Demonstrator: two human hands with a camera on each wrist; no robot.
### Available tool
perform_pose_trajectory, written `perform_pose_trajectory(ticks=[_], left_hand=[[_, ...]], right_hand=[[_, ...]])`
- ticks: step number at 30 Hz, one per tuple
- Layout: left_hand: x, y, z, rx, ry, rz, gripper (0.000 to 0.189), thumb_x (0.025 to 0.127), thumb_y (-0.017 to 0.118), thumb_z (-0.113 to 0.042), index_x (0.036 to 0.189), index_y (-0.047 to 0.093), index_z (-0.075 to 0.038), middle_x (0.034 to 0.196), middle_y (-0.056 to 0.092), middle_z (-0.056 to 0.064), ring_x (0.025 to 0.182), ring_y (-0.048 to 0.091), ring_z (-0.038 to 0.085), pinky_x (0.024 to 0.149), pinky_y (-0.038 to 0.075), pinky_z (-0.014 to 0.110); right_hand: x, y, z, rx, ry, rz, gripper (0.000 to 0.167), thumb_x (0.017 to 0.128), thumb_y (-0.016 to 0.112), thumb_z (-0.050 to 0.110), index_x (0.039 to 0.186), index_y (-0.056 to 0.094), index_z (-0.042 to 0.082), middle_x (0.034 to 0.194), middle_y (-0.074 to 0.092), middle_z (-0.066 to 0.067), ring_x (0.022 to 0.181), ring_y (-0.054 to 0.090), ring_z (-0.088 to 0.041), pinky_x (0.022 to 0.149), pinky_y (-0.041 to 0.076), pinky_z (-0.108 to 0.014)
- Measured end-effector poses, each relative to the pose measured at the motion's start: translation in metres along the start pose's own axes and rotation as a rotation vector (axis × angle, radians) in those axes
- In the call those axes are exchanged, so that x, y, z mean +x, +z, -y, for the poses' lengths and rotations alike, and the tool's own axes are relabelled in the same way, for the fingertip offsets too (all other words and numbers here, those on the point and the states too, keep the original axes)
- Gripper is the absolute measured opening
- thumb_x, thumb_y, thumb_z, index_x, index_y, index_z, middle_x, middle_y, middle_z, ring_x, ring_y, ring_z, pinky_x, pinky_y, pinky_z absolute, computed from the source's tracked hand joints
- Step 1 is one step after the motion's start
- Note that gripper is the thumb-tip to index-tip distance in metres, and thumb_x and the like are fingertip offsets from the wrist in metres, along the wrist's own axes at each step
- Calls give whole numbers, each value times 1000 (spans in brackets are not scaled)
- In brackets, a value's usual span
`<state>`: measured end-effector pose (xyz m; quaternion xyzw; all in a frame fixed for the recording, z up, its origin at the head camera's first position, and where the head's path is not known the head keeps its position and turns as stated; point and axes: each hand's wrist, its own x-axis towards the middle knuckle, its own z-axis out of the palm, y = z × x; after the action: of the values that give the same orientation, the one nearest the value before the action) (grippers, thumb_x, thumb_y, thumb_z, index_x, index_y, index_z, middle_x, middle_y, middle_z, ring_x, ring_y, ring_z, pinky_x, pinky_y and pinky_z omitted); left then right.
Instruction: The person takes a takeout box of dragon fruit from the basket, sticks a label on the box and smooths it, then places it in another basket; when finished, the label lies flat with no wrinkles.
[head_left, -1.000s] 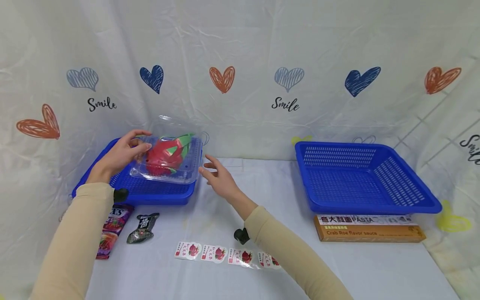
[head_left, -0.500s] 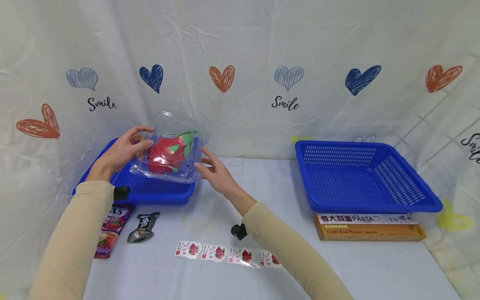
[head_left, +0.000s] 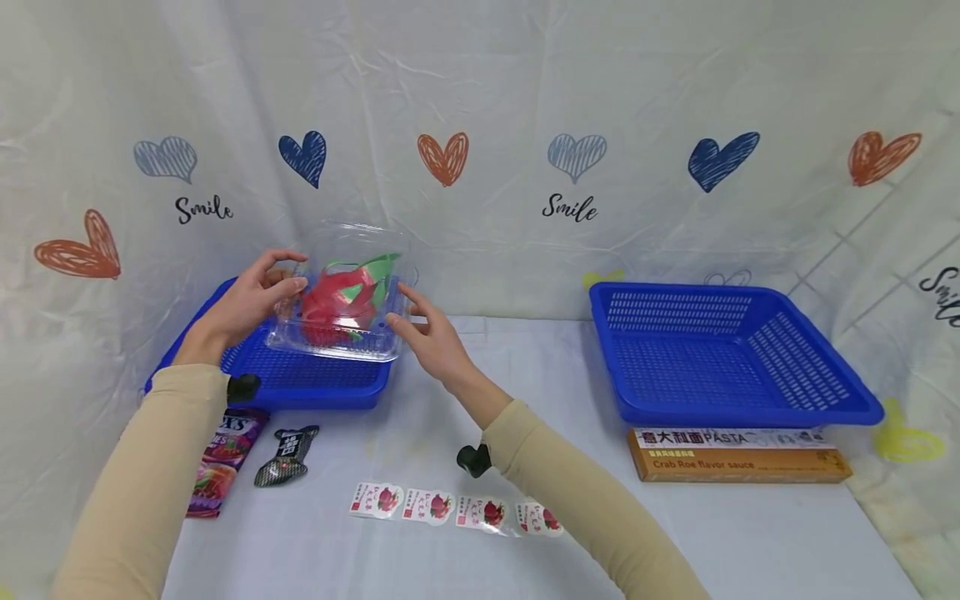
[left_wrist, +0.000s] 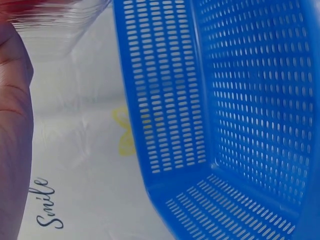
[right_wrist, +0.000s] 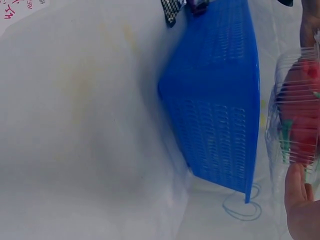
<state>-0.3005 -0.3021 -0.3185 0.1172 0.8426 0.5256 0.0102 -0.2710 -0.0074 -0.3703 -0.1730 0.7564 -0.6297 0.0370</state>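
Observation:
A clear plastic fruit container [head_left: 341,343] with a red and green dragon fruit [head_left: 333,307] inside is held up above the left blue basket [head_left: 307,393], its front tilted towards me. My left hand [head_left: 243,308] grips its left side, thumb in front. At the opposite side my right hand [head_left: 435,337] pinches the edge between thumb and fingers. In the right wrist view the ribbed wall of the container [right_wrist: 295,110] meets the fingertips. Only a corner of the container [left_wrist: 55,30] shows in the left wrist view, beside the basket [left_wrist: 165,90]. Whether the lid is latched, I cannot tell.
A second blue basket [head_left: 675,367] stands at the right, with a pasta box [head_left: 738,458] in front. A strip of dragon fruit stickers [head_left: 431,505] lies at the front. A purple snack packet [head_left: 221,467] and a small black packet [head_left: 287,456] lie near the left basket.
My right hand has moved left and slightly up onto the container's right side. The container has tipped, so its front wall shows more; the left hand has hardly moved.

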Motion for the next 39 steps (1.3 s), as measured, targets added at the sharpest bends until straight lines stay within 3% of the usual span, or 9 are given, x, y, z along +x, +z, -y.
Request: perform_pose_trajectory(ticks=[8,17,22,29,34,36,39], left_hand=[[4,7,-3,26,-17,15,51,100,54,-37,145,34,-21,104,54,11,103,52,22,78,48,31],[3,14,-12,70,7,7,53,100,53,-44,145,34,-24,123,51,17,114,49,25,90,41,46],[6,17,-12,82,29,5,52,100,51,-44,145,35,-25,125,52,19,111,49,27,87,40,45],[7,21,-12,136,62,-12,50,102,48,-43,147,34,-24,120,54,17,95,48,27,74,40,41],[7,26,-13,146,60,-12,52,102,47,-42,149,32,-24,121,52,17,102,47,27,78,40,44],[4,31,-21,140,58,-9,53,103,47,-39,150,30,-22,120,51,20,106,46,28,81,41,45],[-2,38,-37,134,76,-8,53,104,47,-34,151,29,-19,111,50,22,93,50,25,76,44,38]], right_hand=[[-3,-8,-2,2,0,-19,56,96,60,45,148,39,41,143,42,-8,122,55,-26,97,48,-43],[-4,-13,-3,3,-32,-29,56,96,60,43,148,40,37,146,39,-10,120,56,-26,96,49,-42],[-7,-15,0,-5,-17,-57,56,95,61,45,148,41,37,142,42,-8,119,57,-25,94,50,-42],[-10,-18,3,-19,-19,-87,57,94,62,46,147,42,37,140,45,-7,121,56,-24,93,50,-42],[-13,-23,5,-11,-29,-75,57,95,62,44,147,41,39,143,41,-8,125,53,-24,95,50,-42],[-16,-25,7,5,-35,-70,56,95,63,41,147,41,40,143,39,-9,126,52,-24,95,49,-42],[-17,-30,8,21,-46,-65,56,95,63,37,147,41,38,143,38,-10,125,52,-25,95,50,-42]])
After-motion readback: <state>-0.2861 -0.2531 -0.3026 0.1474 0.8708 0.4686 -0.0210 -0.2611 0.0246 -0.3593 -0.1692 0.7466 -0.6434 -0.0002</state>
